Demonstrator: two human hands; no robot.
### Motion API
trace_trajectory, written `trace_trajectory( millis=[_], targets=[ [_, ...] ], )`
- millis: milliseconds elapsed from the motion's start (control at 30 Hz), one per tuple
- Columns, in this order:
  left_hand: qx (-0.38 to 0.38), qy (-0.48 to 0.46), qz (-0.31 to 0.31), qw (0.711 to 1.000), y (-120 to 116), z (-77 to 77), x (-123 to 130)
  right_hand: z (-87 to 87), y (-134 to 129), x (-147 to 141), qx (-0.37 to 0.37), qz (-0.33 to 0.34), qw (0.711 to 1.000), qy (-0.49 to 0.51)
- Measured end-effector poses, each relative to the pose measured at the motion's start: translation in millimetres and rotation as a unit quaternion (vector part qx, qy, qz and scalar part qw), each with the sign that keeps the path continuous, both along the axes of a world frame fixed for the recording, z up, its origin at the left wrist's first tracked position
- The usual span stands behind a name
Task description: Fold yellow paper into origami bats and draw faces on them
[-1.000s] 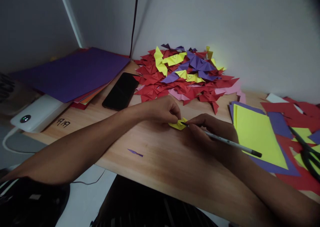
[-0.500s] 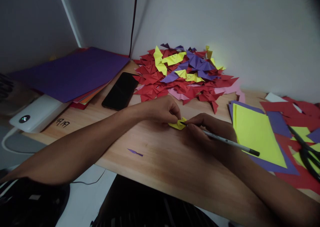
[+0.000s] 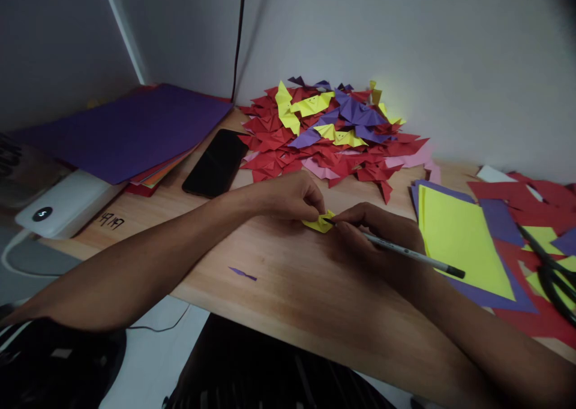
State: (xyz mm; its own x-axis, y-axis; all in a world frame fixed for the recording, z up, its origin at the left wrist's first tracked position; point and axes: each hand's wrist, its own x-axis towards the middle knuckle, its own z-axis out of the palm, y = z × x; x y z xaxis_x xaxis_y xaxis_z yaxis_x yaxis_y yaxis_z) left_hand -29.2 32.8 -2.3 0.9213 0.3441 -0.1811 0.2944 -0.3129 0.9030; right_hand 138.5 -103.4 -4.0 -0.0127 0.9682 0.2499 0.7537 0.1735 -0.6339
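Near the middle of the table my left hand (image 3: 297, 198) pinches a small piece of folded yellow paper (image 3: 318, 223), partly hidden by the fingers. My right hand (image 3: 375, 229) grips a pen (image 3: 411, 254) with a pale barrel and a dark end. The pen's tip touches or nearly touches the yellow paper. Behind the hands lies a heap of folded paper shapes (image 3: 324, 133) in red, purple, yellow and pink; some yellow ones bear small drawn marks.
A black phone (image 3: 216, 163), a white power bank (image 3: 67, 205) and purple paper sheets (image 3: 135, 130) lie left. To the right are yellow sheets (image 3: 463, 241), scissors (image 3: 546, 271) and red scraps (image 3: 517, 196). A purple scrap (image 3: 243, 273) rests near the table's front edge.
Both hands hold nearly the same pose over the yellow paper. The whole view has shifted very slightly, and the power bank's display reads differently.
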Motion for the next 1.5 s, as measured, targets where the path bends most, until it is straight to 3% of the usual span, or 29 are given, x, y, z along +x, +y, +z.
trace_trajectory(
  millis=[633,1500],
  targets=[
    [-0.021,0.006,0.004,1.0,-0.6,0.1,0.7,1.0,-0.3,-2.5,-0.002,-0.021,1.0,-0.001],
    [-0.022,0.004,0.008,1.0,-2.3,3.5,2.4,-2.6,0.7,0.1,0.024,0.009,1.0,-0.007]
  ],
)
